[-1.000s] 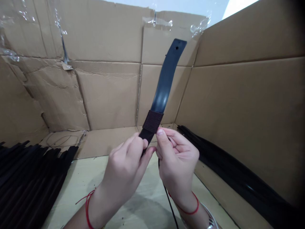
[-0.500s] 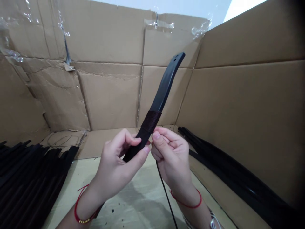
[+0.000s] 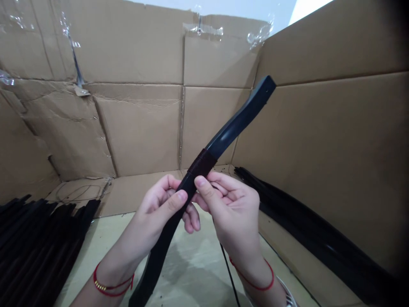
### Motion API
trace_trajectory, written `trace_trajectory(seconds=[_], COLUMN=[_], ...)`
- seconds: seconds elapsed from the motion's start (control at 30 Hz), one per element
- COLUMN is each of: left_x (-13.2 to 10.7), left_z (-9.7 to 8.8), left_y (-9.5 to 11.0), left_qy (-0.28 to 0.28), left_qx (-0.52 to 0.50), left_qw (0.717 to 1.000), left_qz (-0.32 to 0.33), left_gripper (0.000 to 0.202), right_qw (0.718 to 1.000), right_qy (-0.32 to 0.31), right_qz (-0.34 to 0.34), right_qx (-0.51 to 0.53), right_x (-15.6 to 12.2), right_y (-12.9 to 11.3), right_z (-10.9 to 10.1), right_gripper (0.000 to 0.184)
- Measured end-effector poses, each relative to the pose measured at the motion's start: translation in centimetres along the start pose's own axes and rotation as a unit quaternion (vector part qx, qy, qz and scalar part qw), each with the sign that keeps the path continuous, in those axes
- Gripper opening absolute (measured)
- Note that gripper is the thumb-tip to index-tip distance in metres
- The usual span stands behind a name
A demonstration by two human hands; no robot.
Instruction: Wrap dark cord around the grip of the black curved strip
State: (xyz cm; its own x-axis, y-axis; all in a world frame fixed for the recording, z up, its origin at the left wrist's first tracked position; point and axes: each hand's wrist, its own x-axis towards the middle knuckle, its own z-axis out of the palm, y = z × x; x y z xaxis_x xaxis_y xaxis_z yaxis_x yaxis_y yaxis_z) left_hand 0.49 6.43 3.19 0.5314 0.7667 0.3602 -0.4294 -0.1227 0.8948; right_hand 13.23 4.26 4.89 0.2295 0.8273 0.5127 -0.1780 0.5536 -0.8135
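Mid-frame, the probably stiff strip [image 3: 187, 184] is aptly clamped below its wrap [image 3: 203, 162] by the left hand [image 3: 158, 209], cord [image 3: 226, 264] by the right hand [image 3: 234, 209].

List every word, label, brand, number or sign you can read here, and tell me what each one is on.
None: no readable text on the long, black, curved strip, its dark brown cord wrapping, the brown cardboard walls or the pile of dark strips.
Too small to tell: whether the gold-coloured beads on the red string bracelet carry any marks.
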Motion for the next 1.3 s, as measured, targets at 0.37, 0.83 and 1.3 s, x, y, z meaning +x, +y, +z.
trace_trajectory(seconds=[0.37,0.83,1.3], left_x=[-0.7,0.0,-0.5], left_z=[0.4,0.0,-1.0], left_y=[1.2,-1.1,-0.1], left_qy=[-0.022,0.074,-0.061], left_qx=[-0.112,0.182,-0.089], left_qw=[0.993,0.98,0.984], left_qz=[-0.032,-0.018,-0.14], left_gripper=[0.018,0.04,0.051], right_qw=[0.966,0.997,0.988], right_qy=[-0.222,-0.028,-0.124], right_qz=[0.087,0.075,0.066], right_qx=[0.105,0.003,0.069], right_x=[2.3,1.2,1.3], right_y=[1.5,0.9,0.4], right_z=[-2.1,-0.7,-1.8], right_gripper=[0.024,0.023,0.015])
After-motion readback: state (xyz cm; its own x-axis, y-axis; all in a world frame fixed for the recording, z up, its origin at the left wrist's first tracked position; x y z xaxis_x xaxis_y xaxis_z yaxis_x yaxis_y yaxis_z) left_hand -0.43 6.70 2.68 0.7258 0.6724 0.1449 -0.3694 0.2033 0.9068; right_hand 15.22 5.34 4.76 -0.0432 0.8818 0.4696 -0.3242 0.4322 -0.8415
